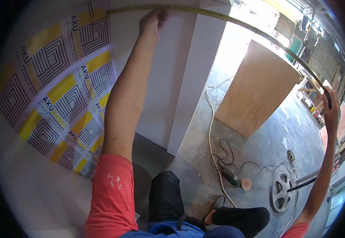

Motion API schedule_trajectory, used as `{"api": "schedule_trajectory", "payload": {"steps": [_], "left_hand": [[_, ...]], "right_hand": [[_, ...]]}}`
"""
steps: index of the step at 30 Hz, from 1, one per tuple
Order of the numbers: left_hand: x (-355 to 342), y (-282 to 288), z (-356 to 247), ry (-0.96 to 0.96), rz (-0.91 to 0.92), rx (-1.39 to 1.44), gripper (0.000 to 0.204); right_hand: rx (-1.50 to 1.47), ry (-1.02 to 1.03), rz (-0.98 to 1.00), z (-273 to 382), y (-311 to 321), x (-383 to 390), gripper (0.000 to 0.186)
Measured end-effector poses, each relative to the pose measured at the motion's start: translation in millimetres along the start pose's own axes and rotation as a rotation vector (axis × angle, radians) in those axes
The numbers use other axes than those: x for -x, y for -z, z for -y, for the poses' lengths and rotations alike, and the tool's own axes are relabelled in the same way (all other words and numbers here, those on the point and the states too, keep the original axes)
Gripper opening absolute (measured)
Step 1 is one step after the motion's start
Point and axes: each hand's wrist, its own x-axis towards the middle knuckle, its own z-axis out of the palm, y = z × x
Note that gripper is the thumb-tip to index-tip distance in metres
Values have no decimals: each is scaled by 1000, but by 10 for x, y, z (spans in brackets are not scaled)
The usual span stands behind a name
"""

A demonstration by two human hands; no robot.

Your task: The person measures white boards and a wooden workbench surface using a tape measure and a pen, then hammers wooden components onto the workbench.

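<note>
Nearest the camera, along the lower edge, blue cloth (172,230) and a red sleeve (113,194) with pale smudges, beside black-trousered knees (166,194). Stretched in a long arc across the top of the frame, from upper left to right: a yellow measuring tape (216,15), over the upper part of a white cabinet (164,75) and on past its right side. Raised to the tape at top centre: left hand (152,23), fingers curled, just below the yellow strip; impossible to tell whether pinching or merely touching. Closed around the tape's other stretch at the far right edge: right hand (331,113), fingers bent in tightly beside a dark strip; too small to make out any case.

At left, flush beside the cabinet, a sheet patterned in yellow, white and black line squares (67,99). Right of centre, a brown wooden panel (259,87), tilted in view, above a grey floor (259,154). Lower right of centre, on the floor, an angle grinder (232,178) with a round brown disc, a pale cable (210,131) running close by. Farther right, near the lower corner, a grey spoked wheel (280,192).
</note>
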Motion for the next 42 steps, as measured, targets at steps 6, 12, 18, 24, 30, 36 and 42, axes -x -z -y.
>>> {"api": "schedule_trajectory", "payload": {"steps": [6,12,18,24,30,36,42], "left_hand": [[-5,3,-4,-29,-21,13,16],[3,1,23,-25,-11,-37,13],[-141,40,112,-72,35,30,9],[-78,-8,107,-3,-21,43,13],[-206,53,129,-13,27,37,17],[-127,98,114,7,88,-60,27],[10,-31,-118,-58,58,-201,24]], "right_hand": [[-9,-60,29,101,-7,13,29],[-20,-32,42,91,10,-13,28],[-42,-47,39,34,21,-61,32],[-22,-35,13,54,0,-42,30],[-25,-10,5,16,-2,-40,28],[-62,-18,51,-23,74,12,26],[-25,28,32,-21,141,82,26]]}}
